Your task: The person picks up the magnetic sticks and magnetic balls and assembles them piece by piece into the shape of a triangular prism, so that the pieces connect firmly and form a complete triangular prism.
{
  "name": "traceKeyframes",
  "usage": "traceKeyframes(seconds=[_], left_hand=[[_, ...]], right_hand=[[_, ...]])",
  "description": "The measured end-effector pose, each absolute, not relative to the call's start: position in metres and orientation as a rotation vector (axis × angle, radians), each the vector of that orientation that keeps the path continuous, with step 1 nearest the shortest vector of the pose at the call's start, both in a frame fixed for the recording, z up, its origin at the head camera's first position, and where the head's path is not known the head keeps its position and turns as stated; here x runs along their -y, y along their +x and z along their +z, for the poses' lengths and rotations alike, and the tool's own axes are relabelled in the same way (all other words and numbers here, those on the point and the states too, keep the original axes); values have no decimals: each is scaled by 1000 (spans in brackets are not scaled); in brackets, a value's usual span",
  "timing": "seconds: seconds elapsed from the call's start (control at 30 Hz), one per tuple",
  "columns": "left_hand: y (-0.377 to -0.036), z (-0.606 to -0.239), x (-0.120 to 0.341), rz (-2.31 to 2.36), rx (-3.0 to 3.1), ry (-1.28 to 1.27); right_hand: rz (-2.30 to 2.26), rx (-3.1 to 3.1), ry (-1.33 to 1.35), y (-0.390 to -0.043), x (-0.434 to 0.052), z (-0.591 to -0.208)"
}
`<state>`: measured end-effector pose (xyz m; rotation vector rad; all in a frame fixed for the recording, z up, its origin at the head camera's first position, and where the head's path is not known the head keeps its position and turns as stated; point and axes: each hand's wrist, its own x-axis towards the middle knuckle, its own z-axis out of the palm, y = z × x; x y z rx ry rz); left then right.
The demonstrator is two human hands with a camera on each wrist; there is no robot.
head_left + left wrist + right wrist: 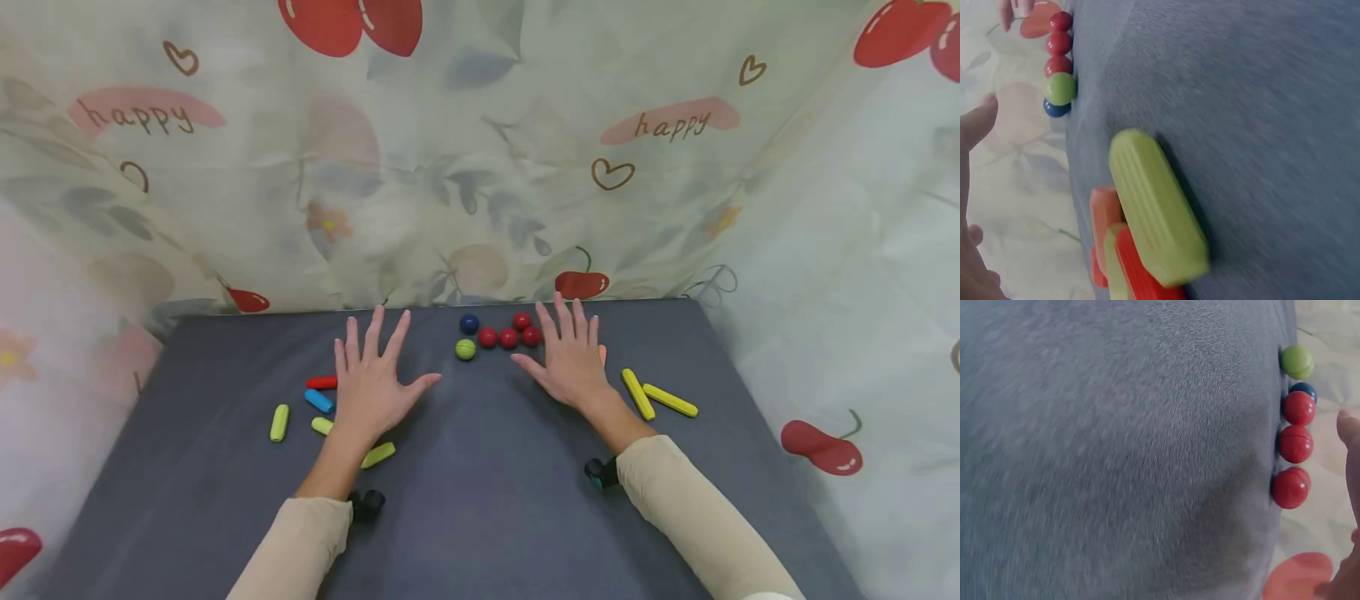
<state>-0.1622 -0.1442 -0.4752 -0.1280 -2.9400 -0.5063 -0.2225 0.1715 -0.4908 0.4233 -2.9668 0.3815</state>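
Note:
My left hand (371,396) is spread with straight fingers over the left side of the dark cloth, holding nothing. Around and partly beneath it lie stubby ridged sticks: a red stick (321,383), a blue stick (318,401) and several yellow-green sticks (279,423). The left wrist view shows one yellow-green stick (1155,206) close up, beside an orange stick (1105,215). My right hand (573,367), also spread and holding nothing, is nearest the red balls (509,338). A green ball (465,349) and a blue ball (468,324) sit left of those.
Two yellow sticks (671,401) lie right of the right hand. An orange piece (602,354) shows partly behind that hand. A patterned curtain (465,150) rises along the table's far edge and both sides. Dark cloth (480,517) covers the table.

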Motion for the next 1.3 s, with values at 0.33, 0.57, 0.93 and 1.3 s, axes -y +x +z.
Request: traceKeyframes(seconds=[0.33,0.57,0.93,1.3], left_hand=[[-128,-482,181,-789,2874,-214],[-101,-495,200,-950,2924,-202],[-94,-506,205,-948,3044,-220],[-96,-491,187,-1059,2960,-317]], right_hand=[[827,2959,378,-237,-164,-505],[1014,2959,268,-242,-161,-516],[986,2925,159,-245,-160,-518],[875,3021,280,-227,-162,-512]])
